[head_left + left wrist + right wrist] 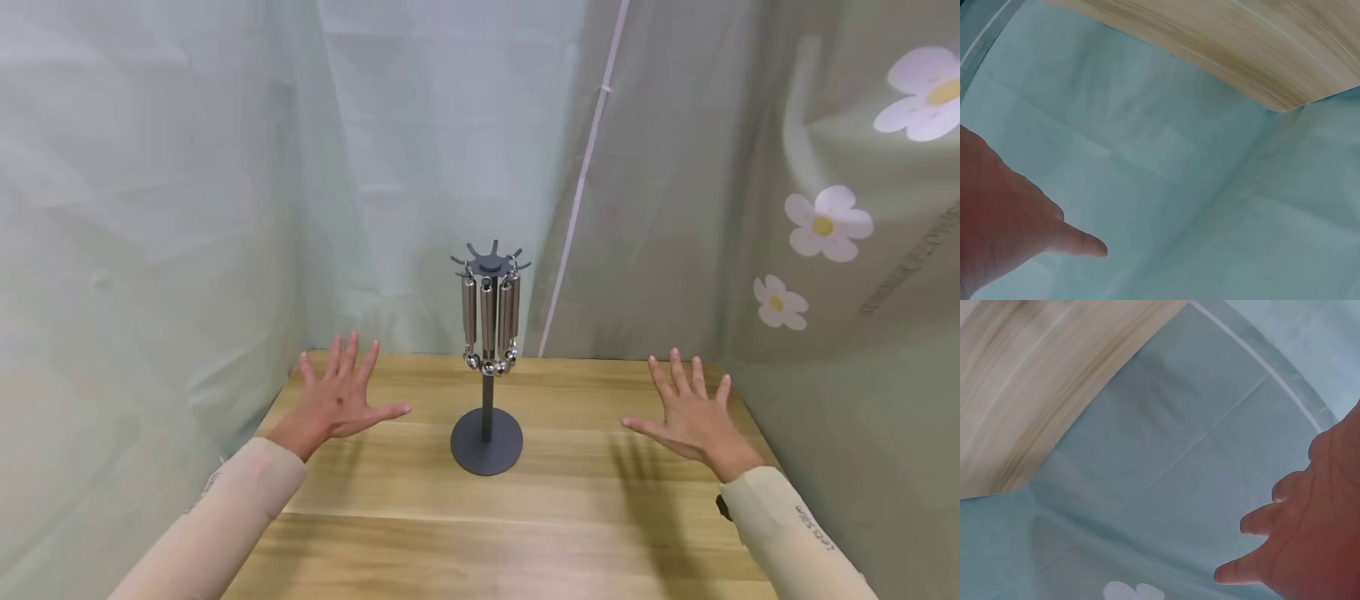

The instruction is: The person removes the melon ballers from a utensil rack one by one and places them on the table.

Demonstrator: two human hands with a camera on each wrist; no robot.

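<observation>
A dark grey stand (487, 440) with a round base and a slotted top disc stands mid-table. Several steel tools with ball-shaped ends (489, 321) hang from the disc. My left hand (339, 398) hovers flat to the left of the stand, fingers spread, holding nothing. On the other side my right hand (688, 413) is spread the same way and empty. Each is well apart from the stand. The wrist views show only part of the left hand (1004, 231) and the right hand (1300, 540) against cloth.
The wooden table (525, 542) is boxed in by pale green cloth (187, 208) on the left and back. A flower-print curtain (825, 225) hangs on the right. A table corner shows in each wrist view.
</observation>
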